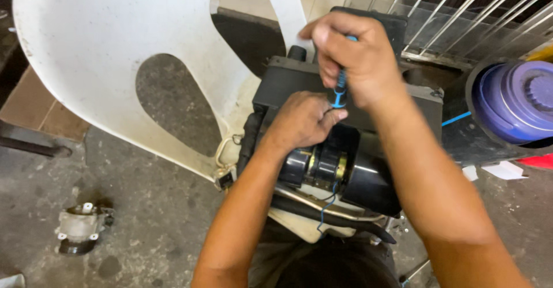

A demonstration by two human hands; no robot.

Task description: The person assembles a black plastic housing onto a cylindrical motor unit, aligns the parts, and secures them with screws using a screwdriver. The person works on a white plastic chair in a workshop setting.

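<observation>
stained grey concrete floor (144,230), small grey metal part (80,227) lying on it beside a white plastic chair (103,52)

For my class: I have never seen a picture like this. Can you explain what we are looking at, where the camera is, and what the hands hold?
The camera sits on a person's head and looks down at their own two bare hands. The right hand grips a blue-handled tool, probably a screwdriver, pointing down. The left hand pinches something small beside its tip; I cannot tell what. Both work on a black motor housing with thin blue wires, resting on a white plastic chair. On the concrete floor lies a small grey metal part. A purple lidded container stands at the right.
</observation>
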